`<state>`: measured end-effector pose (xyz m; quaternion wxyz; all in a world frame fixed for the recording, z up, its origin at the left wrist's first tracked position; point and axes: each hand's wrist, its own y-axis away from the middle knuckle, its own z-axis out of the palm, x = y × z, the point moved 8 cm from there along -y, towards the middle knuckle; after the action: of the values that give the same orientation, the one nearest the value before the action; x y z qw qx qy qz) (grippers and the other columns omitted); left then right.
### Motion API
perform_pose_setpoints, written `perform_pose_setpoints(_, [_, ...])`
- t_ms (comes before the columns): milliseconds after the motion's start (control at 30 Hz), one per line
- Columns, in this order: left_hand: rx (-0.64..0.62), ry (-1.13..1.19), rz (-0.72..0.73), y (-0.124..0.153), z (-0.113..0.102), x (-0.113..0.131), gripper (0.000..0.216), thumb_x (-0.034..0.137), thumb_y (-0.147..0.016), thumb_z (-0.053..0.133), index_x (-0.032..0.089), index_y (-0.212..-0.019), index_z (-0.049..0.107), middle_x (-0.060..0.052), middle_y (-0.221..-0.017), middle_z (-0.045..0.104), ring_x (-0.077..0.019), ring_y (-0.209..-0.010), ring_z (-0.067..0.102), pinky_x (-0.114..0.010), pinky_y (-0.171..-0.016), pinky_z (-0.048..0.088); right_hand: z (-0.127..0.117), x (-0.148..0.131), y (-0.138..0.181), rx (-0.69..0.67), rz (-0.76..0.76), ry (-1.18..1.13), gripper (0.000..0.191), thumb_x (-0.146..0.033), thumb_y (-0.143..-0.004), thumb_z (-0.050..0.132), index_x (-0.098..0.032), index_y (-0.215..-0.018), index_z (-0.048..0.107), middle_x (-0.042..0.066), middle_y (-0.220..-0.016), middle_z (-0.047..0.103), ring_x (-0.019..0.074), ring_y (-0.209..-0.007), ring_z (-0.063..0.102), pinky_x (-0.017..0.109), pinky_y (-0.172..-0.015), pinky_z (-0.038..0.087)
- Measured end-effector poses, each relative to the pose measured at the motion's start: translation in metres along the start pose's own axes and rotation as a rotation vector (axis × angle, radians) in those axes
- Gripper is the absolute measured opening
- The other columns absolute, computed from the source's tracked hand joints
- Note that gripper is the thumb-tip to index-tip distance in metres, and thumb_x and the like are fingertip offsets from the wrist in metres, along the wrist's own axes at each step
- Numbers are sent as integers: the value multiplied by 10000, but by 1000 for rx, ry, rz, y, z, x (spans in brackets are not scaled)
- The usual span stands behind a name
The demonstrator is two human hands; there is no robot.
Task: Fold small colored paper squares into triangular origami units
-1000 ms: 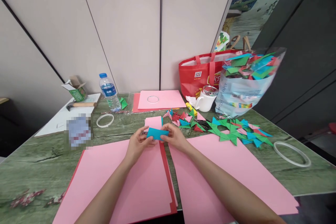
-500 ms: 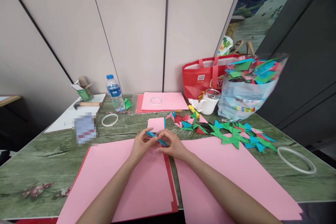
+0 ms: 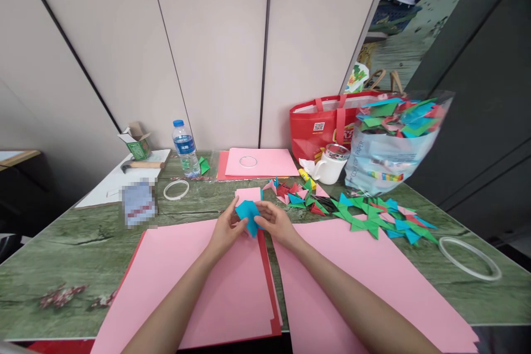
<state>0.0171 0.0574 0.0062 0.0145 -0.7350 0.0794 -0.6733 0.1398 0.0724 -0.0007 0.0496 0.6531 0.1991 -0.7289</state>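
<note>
A folded piece of blue paper (image 3: pixel 248 215) is held between my two hands, above the large pink sheets (image 3: pixel 224 282). My left hand (image 3: pixel 227 228) pinches its left side, thumb in front. On its right side, my right hand (image 3: pixel 277 223) grips it with thumb and fingers. Just behind the hands lies a small stack of pink square paper (image 3: pixel 248 194), with a blue edge showing. Folded paper pieces (image 3: pixel 296 193) in red, pink, green and blue are heaped to the right, beside linked green and blue paper shapes (image 3: pixel 365 215).
A water bottle (image 3: pixel 185 148), a hammer (image 3: pixel 143 165) and a white ring (image 3: pixel 176 189) are at back left. A white mug (image 3: pixel 331 166), red bag (image 3: pixel 311 130) and plastic bag of folded pieces (image 3: pixel 385 155) stand at back right. Another ring (image 3: pixel 468 257) lies far right.
The blue paper was seen nearly edge-on as a narrow strip; now its broad face shows. Both hands have turned it and stay in about the same place. The view has shifted slightly.
</note>
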Motion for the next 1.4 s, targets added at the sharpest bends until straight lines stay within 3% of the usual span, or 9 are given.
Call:
perform_pose_setpoints(167, [10, 36, -40, -4, -4, -7, 392, 290, -661, 605, 137, -1022, 609, -59, -839, 681, -210, -746, 620, -315, -649, 508, -5, 8, -3, 25, 18, -28, 266, -367, -710, 576, -170, -886, 598, 36, -820, 647, 179, -768, 605, 307, -689, 485])
perform_pose_setpoints(333, [-37, 158, -117, -2, -2, -8, 345, 324, -645, 624, 129, -928, 649, -35, -687, 683, -185, -626, 612, -309, -598, 504, -15, 20, -5, 69, 77, -22, 239, -390, -668, 610, -153, -698, 614, 6, -630, 615, 162, -609, 579, 280, -581, 470])
perform_pose_setpoints(567, [2, 235, -219, -1, -8, -13, 301, 284, -585, 672, 130, -844, 687, -24, -621, 669, -146, -567, 583, -287, -583, 493, -19, 28, -6, 98, 212, -158, 261, -341, -627, 651, -182, -812, 559, -30, -565, 556, 121, -495, 535, 282, -515, 488])
perform_pose_setpoints(700, [76, 304, -242, -4, -19, -19, 258, 263, -544, 696, 129, -765, 694, -19, -603, 666, -135, -554, 580, -273, -598, 483, -19, 14, -7, 24, 166, -232, 238, -325, -669, 610, -238, -870, 518, -1, -862, 579, 104, -574, 553, 316, -555, 522])
perform_pose_setpoints(800, [68, 336, -245, -6, -21, -21, 258, 266, -539, 702, 127, -756, 687, -24, -632, 672, -142, -573, 589, -268, -602, 480, -11, 0, -5, -173, 74, -136, 170, -293, -666, 618, -196, -803, 594, 47, -1187, 434, 153, -832, 576, 315, -676, 512])
perform_pose_setpoints(900, [4, 334, -260, -5, -15, -22, 271, 277, -567, 693, 126, -791, 675, -23, -633, 669, -140, -556, 590, -262, -573, 480, -4, -5, -3, -261, 1, -15, 224, -255, -620, 668, -196, -834, 638, 51, -1208, 409, 179, -934, 551, 301, -756, 480])
perform_pose_setpoints(1200, [-200, 356, -223, 3, 7, -7, 530, 460, -681, 579, 157, -1114, 543, -104, -901, 670, -241, -803, 635, -359, -688, 495, -19, -8, -7, 55, -90, 133, 186, -337, -675, 619, -165, -607, 638, 24, -728, 594, 159, -709, 553, 284, -670, 450])
perform_pose_setpoints(1333, [-199, 389, -93, 4, 10, 8, 822, 416, -535, 719, 235, -1261, 380, -128, -1099, 593, -267, -898, 608, -363, -751, 484, -24, -10, -5, 147, -96, 134, 213, -353, -662, 625, -165, -562, 627, 22, -694, 601, 161, -668, 549, 281, -638, 441])
perform_pose_setpoints(1400, [-157, 340, -74, 4, 9, 8, 692, 352, -551, 727, 213, -1184, 483, -112, -1087, 605, -266, -893, 611, -387, -793, 470, -22, -10, -4, 141, -87, 103, 183, -350, -664, 626, -173, -632, 658, 31, -746, 622, 175, -716, 565, 294, -677, 445])
